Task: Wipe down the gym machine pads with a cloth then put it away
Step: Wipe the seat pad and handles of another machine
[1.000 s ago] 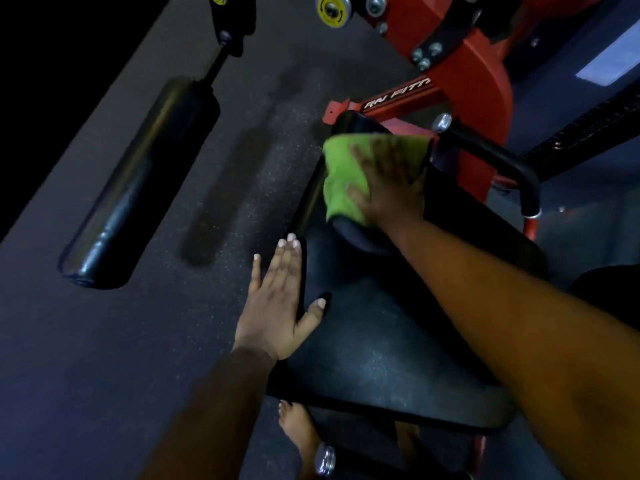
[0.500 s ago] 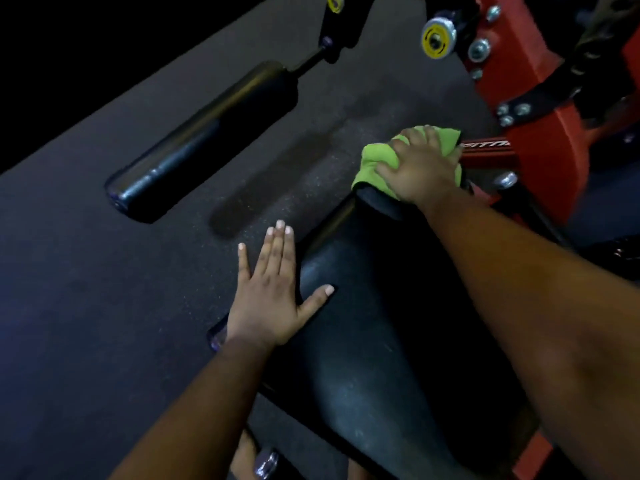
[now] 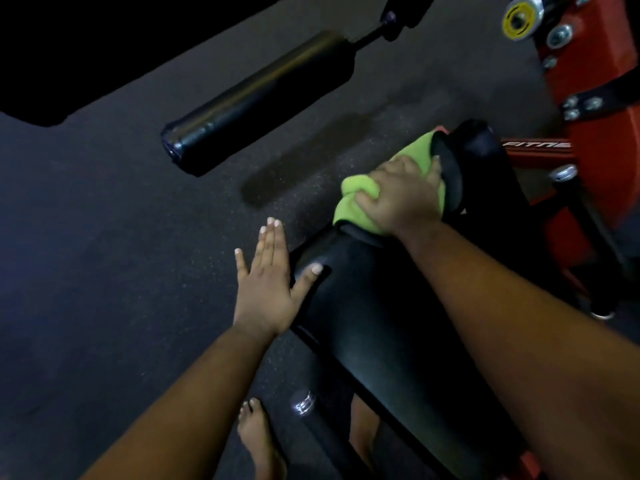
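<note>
A long black seat pad (image 3: 374, 327) of a red gym machine runs from bottom right toward the upper middle. A green cloth (image 3: 353, 202) is bunched at the pad's left edge near its far end. My right hand (image 3: 401, 199) grips the cloth, thumb and fingers curled over it, pressing it on the pad. My left hand (image 3: 268, 285) rests flat on the pad's left edge, fingers straight over the side and thumb on top. A second black pad section (image 3: 481, 157) lies just beyond the cloth.
A black roller pad (image 3: 259, 102) hangs on a bar above the dark rubber floor (image 3: 121, 254) at upper middle. The red machine frame (image 3: 595, 98) with bolts stands at right. My bare foot (image 3: 259, 441) is on the floor below the pad.
My right hand has pulled the cloth back from the pad's far end toward me along the left edge and bunched it. The view has shifted. My left hand stays on the pad's edge.
</note>
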`<action>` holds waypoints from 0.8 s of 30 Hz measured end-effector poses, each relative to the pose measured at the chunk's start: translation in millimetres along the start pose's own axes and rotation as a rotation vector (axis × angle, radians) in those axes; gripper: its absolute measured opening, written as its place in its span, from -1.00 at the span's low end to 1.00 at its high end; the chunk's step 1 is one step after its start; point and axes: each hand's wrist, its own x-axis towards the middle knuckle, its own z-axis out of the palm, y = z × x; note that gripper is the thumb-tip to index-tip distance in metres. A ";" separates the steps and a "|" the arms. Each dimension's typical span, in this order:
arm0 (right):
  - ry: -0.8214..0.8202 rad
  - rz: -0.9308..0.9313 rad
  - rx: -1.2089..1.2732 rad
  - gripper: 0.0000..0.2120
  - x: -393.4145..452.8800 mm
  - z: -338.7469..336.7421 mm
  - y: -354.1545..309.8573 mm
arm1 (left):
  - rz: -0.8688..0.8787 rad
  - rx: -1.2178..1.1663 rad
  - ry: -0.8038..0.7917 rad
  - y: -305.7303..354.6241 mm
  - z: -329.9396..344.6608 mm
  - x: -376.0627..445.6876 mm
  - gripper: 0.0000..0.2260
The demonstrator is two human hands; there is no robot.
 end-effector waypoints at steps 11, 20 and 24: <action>0.100 -0.309 0.137 -0.37 -165.1 27.4 -110.0 | 0.056 -0.305 -0.050 -30.4 -32.5 -12.7 -0.07; -0.209 -0.312 -0.052 -0.09 -273.9 36.2 -27.8 | 0.211 0.195 -0.271 -17.3 -43.7 -64.1 -0.12; -0.446 -0.082 -0.042 -0.36 -302.7 -29.2 -13.3 | 0.117 0.123 -0.361 4.2 -77.4 -104.2 -0.13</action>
